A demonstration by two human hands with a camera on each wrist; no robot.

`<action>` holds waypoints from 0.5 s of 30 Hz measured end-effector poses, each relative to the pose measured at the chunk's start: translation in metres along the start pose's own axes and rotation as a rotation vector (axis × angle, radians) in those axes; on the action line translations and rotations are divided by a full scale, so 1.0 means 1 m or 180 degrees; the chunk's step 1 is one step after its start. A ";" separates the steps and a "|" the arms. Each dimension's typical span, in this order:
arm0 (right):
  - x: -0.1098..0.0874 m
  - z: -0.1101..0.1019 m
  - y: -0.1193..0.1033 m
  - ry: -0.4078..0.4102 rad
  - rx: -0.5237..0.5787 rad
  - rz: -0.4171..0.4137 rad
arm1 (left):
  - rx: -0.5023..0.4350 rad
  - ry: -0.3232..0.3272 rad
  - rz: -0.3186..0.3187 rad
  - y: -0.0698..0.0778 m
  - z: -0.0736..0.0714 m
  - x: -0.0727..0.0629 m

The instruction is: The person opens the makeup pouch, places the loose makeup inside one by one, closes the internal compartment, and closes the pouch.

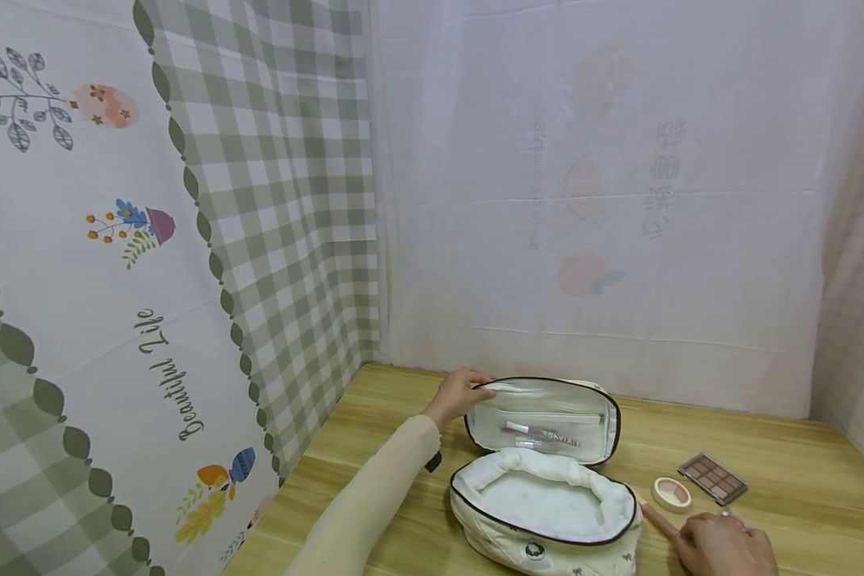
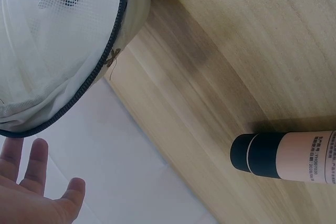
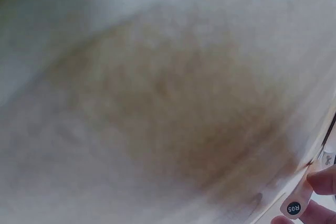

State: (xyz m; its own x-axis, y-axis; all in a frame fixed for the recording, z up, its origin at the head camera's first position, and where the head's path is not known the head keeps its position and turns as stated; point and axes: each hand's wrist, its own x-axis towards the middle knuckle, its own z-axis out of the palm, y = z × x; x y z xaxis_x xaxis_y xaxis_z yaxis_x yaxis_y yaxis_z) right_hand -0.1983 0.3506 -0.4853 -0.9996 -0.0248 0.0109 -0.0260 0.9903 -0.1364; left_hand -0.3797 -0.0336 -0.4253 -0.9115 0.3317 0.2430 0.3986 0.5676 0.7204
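Note:
A cream quilted cosmetic bag (image 1: 547,552) stands unzipped, its padded inside showing. My left hand (image 1: 463,394) grips the upper left edge of its raised lid (image 1: 598,400); in the left wrist view some fingers (image 2: 37,166) show below the dark zipper rim. Behind the lid's mesh pocket lie slim tubes (image 1: 543,434). My right hand (image 1: 727,548), at the bag's right side, pinches a slim peach-coloured cosmetic tube (image 3: 302,195) with a dark round label reading R05. Most of that hand is outside the right wrist view, which is largely blurred.
Right of the bag lie a round compact (image 1: 672,494) and an eyeshadow palette (image 1: 713,478). A peach tube with a black cap (image 2: 304,156) lies on the wooden table (image 2: 210,77), beside my left forearm. Curtains (image 1: 590,200) hang behind the table and at its sides.

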 end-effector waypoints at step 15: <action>-0.005 -0.017 -0.003 0.0249 0.0178 0.0016 | 0.0051 0.0016 0.0052 -0.001 0.000 0.000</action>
State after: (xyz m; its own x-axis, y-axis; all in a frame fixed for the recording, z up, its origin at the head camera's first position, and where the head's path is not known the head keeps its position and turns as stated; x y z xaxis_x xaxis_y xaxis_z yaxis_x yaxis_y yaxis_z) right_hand -0.1933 0.3497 -0.4684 -0.9962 -0.0070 0.0871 -0.0237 0.9812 -0.1916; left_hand -0.3803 -0.0336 -0.4259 -0.9053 0.3373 0.2580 0.4151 0.5741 0.7058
